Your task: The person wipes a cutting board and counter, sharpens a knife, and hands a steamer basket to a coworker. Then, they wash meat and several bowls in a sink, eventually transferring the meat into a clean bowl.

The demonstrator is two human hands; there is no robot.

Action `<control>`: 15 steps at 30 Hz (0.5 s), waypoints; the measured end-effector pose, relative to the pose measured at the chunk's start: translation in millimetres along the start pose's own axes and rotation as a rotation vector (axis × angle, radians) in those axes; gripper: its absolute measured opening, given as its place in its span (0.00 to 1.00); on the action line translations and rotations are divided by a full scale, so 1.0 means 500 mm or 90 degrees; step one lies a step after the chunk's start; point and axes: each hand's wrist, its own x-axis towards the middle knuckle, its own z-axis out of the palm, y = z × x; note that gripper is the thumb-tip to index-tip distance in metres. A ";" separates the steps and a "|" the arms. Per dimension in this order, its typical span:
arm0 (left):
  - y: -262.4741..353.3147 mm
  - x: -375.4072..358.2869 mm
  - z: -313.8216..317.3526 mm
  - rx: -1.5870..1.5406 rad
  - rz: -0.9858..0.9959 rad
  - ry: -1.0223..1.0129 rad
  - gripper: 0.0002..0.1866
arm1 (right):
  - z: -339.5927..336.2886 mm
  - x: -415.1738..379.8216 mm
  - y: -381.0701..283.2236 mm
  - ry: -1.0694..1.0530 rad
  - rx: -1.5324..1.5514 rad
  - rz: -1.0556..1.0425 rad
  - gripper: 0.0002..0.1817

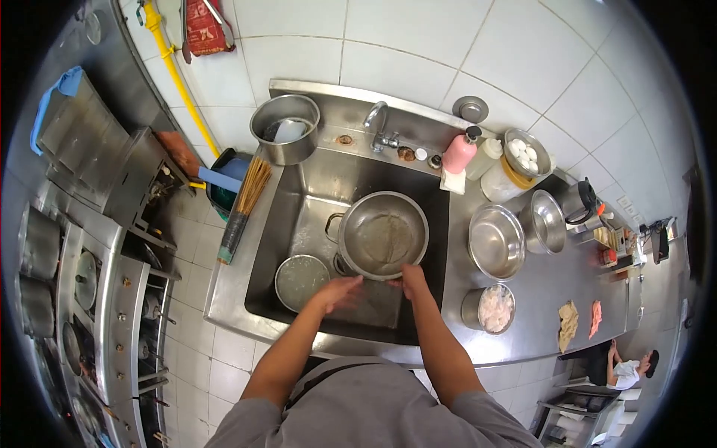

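A wide metal pot (pixel 383 235) is tilted inside the steel sink (pixel 314 168), with a loop handle on its left side and a wet-looking inner base. My right hand (pixel 408 281) grips the near rim of this pot at its lower right. Close to the lower left of the rim, my left hand (pixel 340 293) has its fingers stretched out, slightly blurred, and holds nothing. Left of that hand, a round metal vessel (pixel 302 282) rests on the sink floor. The faucet (pixel 381 134) stands behind the pot.
Left of the sink lie a stick brush (pixel 246 205) and a deep pot (pixel 285 153). On the right counter are a pink pump bottle (pixel 459 151), metal bowls (pixel 497 243), a container of pale pieces (pixel 495 308) and cloths (pixel 568 326). Another person (pixel 627 369) is at far right.
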 end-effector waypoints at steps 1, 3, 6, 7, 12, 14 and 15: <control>0.003 -0.006 0.018 0.002 0.002 -0.002 0.40 | -0.021 0.003 0.017 -0.088 0.078 0.075 0.30; -0.001 -0.012 0.045 -0.069 0.005 -0.026 0.39 | -0.008 -0.039 0.048 -0.121 0.113 0.092 0.27; -0.019 -0.014 0.048 -0.184 0.029 0.018 0.32 | 0.046 -0.064 0.101 -0.189 0.205 0.064 0.22; -0.026 -0.014 0.043 -0.182 0.028 0.023 0.32 | 0.067 -0.066 0.113 -0.221 0.265 0.010 0.21; -0.052 0.007 -0.002 -0.306 0.296 0.181 0.20 | 0.137 -0.077 0.067 -0.214 0.281 -0.039 0.20; -0.031 0.003 -0.016 -0.412 0.224 0.128 0.19 | 0.147 -0.021 0.107 -0.185 0.286 -0.050 0.21; -0.040 0.000 -0.046 -0.467 0.291 0.104 0.21 | 0.141 0.055 0.176 -0.261 0.208 -0.198 0.24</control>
